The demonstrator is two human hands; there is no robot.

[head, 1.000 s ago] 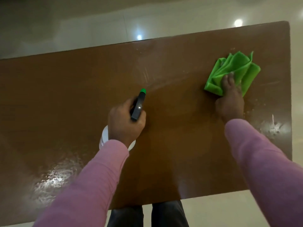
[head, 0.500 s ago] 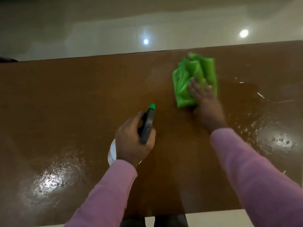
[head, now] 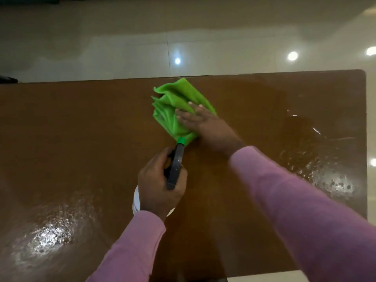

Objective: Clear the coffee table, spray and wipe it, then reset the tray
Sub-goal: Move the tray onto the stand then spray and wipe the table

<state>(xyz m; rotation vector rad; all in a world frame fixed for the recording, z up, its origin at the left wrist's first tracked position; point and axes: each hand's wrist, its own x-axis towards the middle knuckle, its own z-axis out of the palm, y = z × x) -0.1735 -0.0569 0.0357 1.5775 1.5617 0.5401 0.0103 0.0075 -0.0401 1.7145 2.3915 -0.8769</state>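
Observation:
A crumpled green cloth (head: 173, 102) lies on the brown coffee table (head: 81, 139), near its far edge at the middle. My right hand (head: 205, 123) presses flat on the cloth with straight fingers. My left hand (head: 160, 184) grips a spray bottle (head: 176, 165) with a black head and green nozzle, held just above the table in front of the cloth. The bottle's white body shows a little below my hand. The nozzle tip overlaps the cloth's near corner in this view.
Wet droplets glisten on the table at the near left (head: 46, 235) and at the right (head: 329, 180). The table's right edge (head: 365, 139) and far edge border a glossy pale tiled floor (head: 223, 47). A dark object sits at the far left edge (head: 6, 79).
My right hand has slid the green cloth leftward from the table's right side to the middle. My left hand with the spray bottle has stayed about where it was.

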